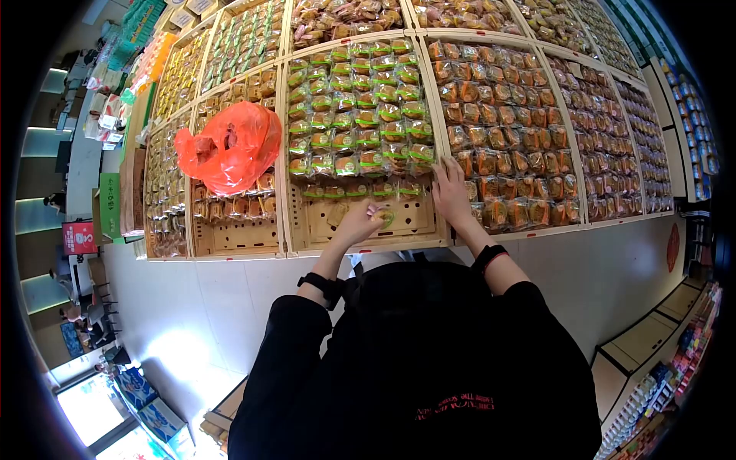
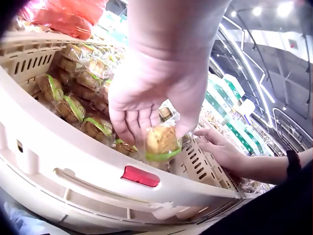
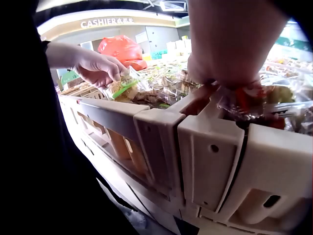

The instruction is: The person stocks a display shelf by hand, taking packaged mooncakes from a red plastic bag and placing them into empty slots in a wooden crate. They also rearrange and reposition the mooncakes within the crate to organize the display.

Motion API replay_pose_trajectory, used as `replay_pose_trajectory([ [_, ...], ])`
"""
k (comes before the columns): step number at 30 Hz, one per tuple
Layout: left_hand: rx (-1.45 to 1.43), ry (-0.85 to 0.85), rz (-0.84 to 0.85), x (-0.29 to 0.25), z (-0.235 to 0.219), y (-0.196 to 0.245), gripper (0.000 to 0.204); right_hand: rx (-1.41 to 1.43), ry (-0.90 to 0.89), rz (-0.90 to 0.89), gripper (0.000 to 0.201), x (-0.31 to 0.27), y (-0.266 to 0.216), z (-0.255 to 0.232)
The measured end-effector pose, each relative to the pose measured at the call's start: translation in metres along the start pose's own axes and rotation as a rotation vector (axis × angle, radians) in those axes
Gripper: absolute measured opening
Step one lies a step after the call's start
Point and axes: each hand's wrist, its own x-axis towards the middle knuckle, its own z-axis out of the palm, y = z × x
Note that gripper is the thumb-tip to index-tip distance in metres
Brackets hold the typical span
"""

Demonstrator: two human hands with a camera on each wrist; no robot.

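Observation:
My left hand (image 1: 360, 224) pinches a round wrapped pastry (image 2: 162, 141) between thumb and fingers, its clear wrapper banded with a green label. It is low over the front part of a cream plastic crate (image 2: 93, 154), where the slotted floor shows. Rows of the same green-labelled pastries (image 1: 356, 107) fill the crate behind that hand. On the divider (image 1: 432, 115) at the crate's right side rests my right hand (image 1: 452, 192), fingers laid over the top edge. Its fingertips are hidden in the right wrist view.
A red plastic bag (image 1: 238, 149) sits on packed pastries in the crate to the left. Orange-labelled pastries (image 1: 506, 138) fill the crate to the right. More crates stretch behind and to both sides. A crate front wall (image 3: 122, 122) stands between body and goods.

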Motion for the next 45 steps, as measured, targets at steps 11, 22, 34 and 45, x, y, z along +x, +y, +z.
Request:
replay_pose_trajectory([
  [11,0.032,-0.182,0.283,0.084,0.047,0.045,0.035,0.005,-0.086,0.004,0.042,0.001,0.007,0.001],
  [22,0.145,-0.121,0.484,0.106,0.075,0.028,0.033,-0.098,-0.185,-0.072,0.047,-0.001,0.011,-0.003],
  [34,0.611,-0.069,0.600,0.089,0.073,0.040,0.042,-0.048,-0.151,-0.075,0.045,-0.004,0.014,-0.002],
  [45,0.845,0.088,0.856,0.095,0.058,0.023,0.026,-0.052,-0.155,-0.045,0.046,-0.003,0.013,0.001],
])
